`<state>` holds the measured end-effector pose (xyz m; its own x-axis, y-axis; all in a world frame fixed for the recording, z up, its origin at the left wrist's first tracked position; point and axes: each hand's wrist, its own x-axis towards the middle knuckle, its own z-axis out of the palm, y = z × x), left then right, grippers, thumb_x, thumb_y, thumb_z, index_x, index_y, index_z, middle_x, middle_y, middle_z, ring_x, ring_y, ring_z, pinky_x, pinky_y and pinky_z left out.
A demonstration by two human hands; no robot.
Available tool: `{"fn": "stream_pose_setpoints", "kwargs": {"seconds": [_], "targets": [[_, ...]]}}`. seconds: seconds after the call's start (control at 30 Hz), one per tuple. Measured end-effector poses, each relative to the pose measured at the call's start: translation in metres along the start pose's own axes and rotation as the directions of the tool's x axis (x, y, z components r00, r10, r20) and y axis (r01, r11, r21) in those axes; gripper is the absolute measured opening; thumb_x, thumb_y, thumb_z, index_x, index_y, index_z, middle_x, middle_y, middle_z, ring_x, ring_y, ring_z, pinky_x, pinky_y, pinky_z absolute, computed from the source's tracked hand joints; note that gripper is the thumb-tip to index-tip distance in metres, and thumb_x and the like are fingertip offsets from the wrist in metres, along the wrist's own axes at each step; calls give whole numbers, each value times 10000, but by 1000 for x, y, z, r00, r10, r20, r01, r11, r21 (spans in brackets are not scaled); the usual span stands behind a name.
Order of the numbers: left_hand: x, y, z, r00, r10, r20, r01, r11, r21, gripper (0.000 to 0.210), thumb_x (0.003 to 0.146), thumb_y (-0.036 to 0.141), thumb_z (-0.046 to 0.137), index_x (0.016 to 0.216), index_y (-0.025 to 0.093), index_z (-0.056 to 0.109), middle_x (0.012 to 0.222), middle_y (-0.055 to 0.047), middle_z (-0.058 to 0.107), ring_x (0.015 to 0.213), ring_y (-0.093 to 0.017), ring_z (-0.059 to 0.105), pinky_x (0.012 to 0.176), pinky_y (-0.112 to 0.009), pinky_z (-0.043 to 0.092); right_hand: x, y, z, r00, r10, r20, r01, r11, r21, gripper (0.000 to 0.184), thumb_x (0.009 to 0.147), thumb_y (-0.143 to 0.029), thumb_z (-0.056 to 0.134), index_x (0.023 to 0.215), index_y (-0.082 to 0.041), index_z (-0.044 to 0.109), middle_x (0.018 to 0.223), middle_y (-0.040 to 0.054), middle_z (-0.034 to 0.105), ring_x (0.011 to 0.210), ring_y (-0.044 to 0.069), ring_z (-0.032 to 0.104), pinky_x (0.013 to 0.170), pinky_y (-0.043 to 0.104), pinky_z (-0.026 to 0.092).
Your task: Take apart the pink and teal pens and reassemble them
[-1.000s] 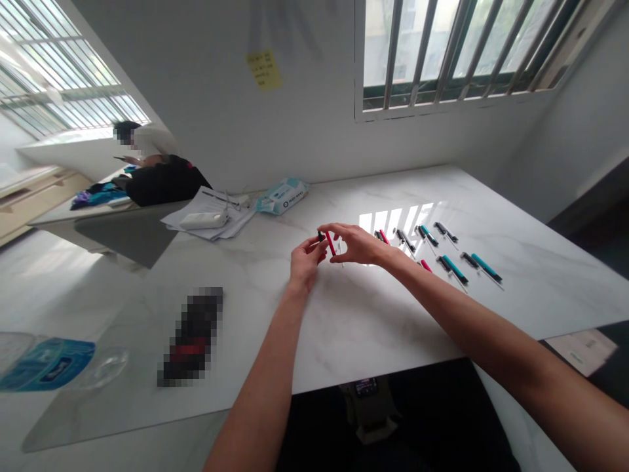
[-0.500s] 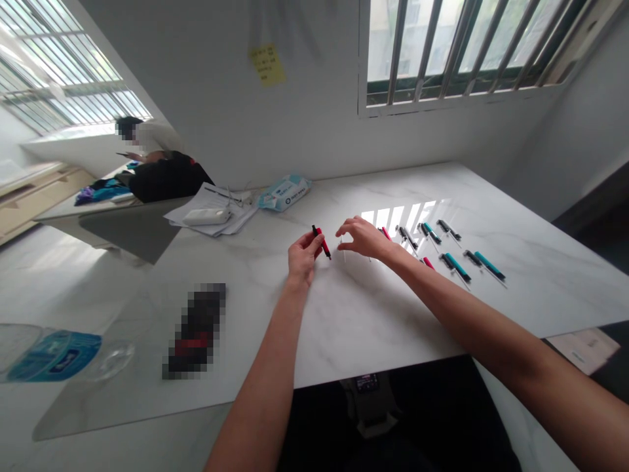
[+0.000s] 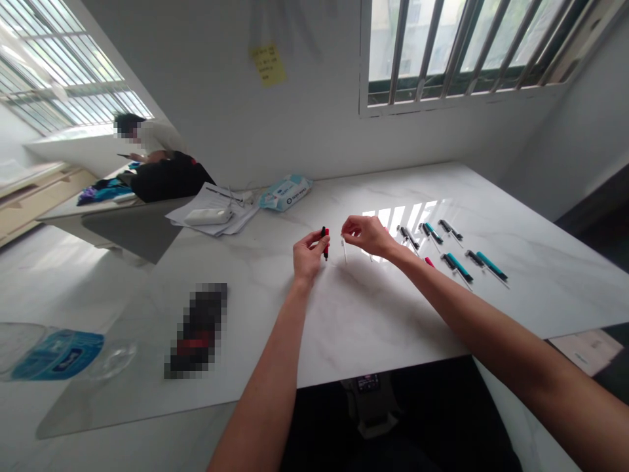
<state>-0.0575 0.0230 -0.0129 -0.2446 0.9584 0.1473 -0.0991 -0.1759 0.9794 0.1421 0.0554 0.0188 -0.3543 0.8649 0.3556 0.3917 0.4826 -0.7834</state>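
Observation:
Upright in the fingers of my left hand (image 3: 308, 252) are red and black pen parts (image 3: 326, 244), held side by side above the tabletop. To the right, my right hand (image 3: 367, 235) has thumb and fingertips pinched at the upper end of a thin white pen refill (image 3: 344, 252). Another thin white stick (image 3: 371, 257) shows just below that hand, partly covered by it. Beyond the right wrist lie a red pen piece (image 3: 429, 261) and several sets of black and teal pen parts (image 3: 457, 267) with white refills. The right hand hides some of the red parts.
The marbled white table (image 3: 344, 328) carries a wet wipes pack (image 3: 285, 193), papers (image 3: 213, 226) with a white device (image 3: 209, 216), a blurred-out dark object (image 3: 196, 331) and a plastic bottle (image 3: 59, 354) lying sideways. Another person (image 3: 157, 137) sits at a further table.
My right hand's fingers have closed from an open curve into a pinch at the white refill. My left hand has shifted slightly right and turned the pen parts more upright.

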Motion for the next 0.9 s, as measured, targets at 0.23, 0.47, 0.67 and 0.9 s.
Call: {"fn": "stream_pose_setpoints", "kwargs": {"seconds": [0.23, 0.47, 0.67, 0.9], "targets": [[-6, 4, 4, 996, 21, 92, -35, 988, 150, 494, 667, 502, 953, 1036, 185, 870, 999, -101, 831, 768, -188, 706, 689, -298, 539, -14, 7, -13, 989, 59, -138, -35, 985, 167, 185, 952, -336, 714, 1025, -208, 825, 923, 58, 820, 840, 190, 765, 793, 319, 611], [-14, 7, 9, 982, 1, 188, -47, 970, 239, 470, 728, 522, 925, 1055, 188, 871, 931, -99, 832, 794, -205, 726, 737, -315, 554, -22, 10, -7, 985, -78, -156, 98, 988, 122, 175, 932, -262, 736, 1065, -255, 850, 1003, 44, 786, 842, 169, 731, 821, 313, 609], [-17, 9, 12, 975, -14, 223, -35, 976, 215, 459, 717, 503, 945, 1048, 194, 865, 967, -110, 835, 870, -236, 756, 840, -361, 584, -23, 6, -6, 979, -166, -117, 176, 981, 79, 115, 933, -224, 744, 1022, -224, 817, 951, 33, 789, 811, 163, 712, 798, 313, 586], [-18, 11, 14, 980, -11, 200, -28, 981, 190, 457, 672, 497, 967, 996, 189, 872, 850, -93, 807, 782, -220, 723, 751, -335, 564, -23, 5, -14, 993, -97, -63, 102, 992, 76, 193, 974, -178, 689, 1112, -237, 810, 995, 29, 816, 864, 169, 742, 862, 317, 589]]}}
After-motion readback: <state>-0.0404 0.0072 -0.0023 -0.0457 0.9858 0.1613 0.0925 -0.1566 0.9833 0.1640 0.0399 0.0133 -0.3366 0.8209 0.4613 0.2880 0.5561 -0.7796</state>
